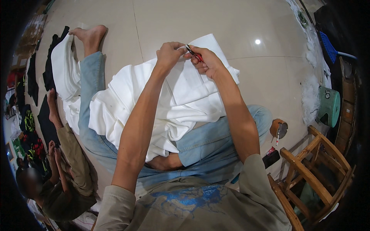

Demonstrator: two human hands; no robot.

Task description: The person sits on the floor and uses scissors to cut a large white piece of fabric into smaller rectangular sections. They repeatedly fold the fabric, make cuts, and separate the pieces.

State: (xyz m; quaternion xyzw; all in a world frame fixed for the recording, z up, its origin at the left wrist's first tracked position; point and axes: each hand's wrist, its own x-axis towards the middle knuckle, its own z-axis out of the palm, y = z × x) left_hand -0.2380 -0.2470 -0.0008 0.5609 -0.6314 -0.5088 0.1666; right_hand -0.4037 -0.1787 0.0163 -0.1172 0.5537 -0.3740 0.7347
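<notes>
White cloth (127, 88) lies in loose folds over my lap and between my legs, its far corner spread flat on the floor. My right hand (208, 63) is closed around small scissors (195, 54) with red handles and dark blades, which point up and left toward my other hand. My left hand (169, 56) pinches the cloth close to the blade tips, at its upper edge. The exact bit between the left fingertips is too small to make out. Both hands are above the cloth, nearly touching each other.
Stacked white cloth (63, 69) lies left of my outstretched leg. Beyond it another person (61, 181) sits near black cloth pieces (48, 119). On my right are a brown round container (278, 129), a wooden chair (308, 169), a green stool (328, 106) and white fluff (309, 96).
</notes>
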